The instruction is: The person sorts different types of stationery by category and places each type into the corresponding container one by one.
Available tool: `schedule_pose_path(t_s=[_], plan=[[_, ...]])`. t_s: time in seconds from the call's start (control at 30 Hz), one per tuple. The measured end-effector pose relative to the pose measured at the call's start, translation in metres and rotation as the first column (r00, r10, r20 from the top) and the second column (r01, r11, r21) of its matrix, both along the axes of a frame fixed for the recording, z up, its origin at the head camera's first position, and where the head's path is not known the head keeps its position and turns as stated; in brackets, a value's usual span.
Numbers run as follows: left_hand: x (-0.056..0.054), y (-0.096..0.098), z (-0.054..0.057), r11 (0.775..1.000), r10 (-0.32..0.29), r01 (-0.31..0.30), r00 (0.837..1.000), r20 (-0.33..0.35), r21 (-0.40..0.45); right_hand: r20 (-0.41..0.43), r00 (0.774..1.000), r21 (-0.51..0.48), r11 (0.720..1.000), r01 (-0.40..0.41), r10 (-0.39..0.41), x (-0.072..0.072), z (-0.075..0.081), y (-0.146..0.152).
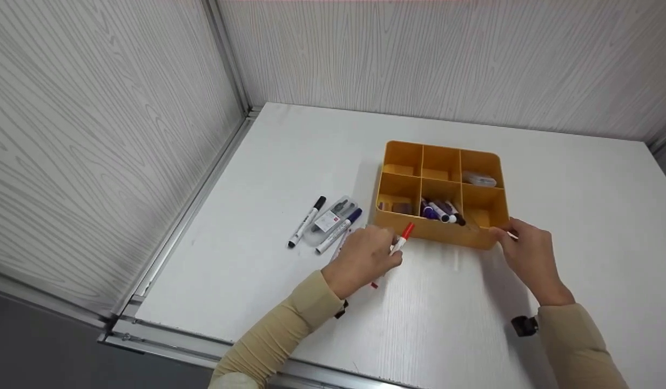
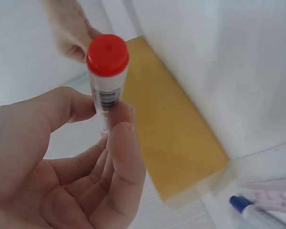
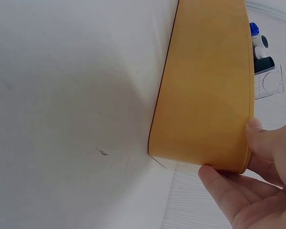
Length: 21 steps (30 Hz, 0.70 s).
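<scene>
Yellow organizer with markers inside

White worktop. Directly on it: yellow six-compartment box; left of that, black-capped marker, clear plastic case, blue-capped marker right by the case.
</scene>
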<state>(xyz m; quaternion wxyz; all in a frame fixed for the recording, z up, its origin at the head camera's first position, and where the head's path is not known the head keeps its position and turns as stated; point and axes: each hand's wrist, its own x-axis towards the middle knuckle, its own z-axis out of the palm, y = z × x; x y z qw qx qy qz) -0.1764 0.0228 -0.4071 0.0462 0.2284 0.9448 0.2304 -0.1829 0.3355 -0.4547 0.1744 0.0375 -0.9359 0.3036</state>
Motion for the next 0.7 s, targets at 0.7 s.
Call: schedule_pose_path(t_s=[0.7], plan=[[-0.063, 0.048, 0.027, 0.995, 0.038, -0.042, 0.998, 0.046, 0.086, 0.012, 1.0, 0.007, 1.0, 0.02, -0.021, -0.001, 0.001, -0.002]])
